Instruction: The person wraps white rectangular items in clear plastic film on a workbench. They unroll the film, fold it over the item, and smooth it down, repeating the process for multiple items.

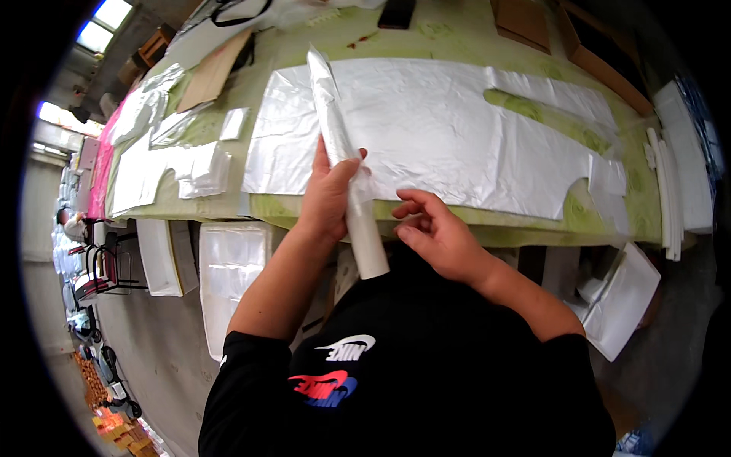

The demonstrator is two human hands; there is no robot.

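At a green table (434, 32), left fingers (345, 169) gripping plastic roll (365, 236), right fingers (421, 199) parted, grey floor (164, 327)

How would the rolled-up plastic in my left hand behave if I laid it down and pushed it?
The rolled-up plastic would probably roll, given its tube shape. It seems fairly stiff, running straight either side of your left hand. Its glossy film may be slippery.

We are counting two hands: one left hand (329, 196) and one right hand (443, 238). We are also counting one pale roll (333, 114), one large white sheet (426, 126), one green-covered desk (449, 32), one dark rectangular object (397, 13) and several white tubes (670, 198), too close-set for numbering exactly.
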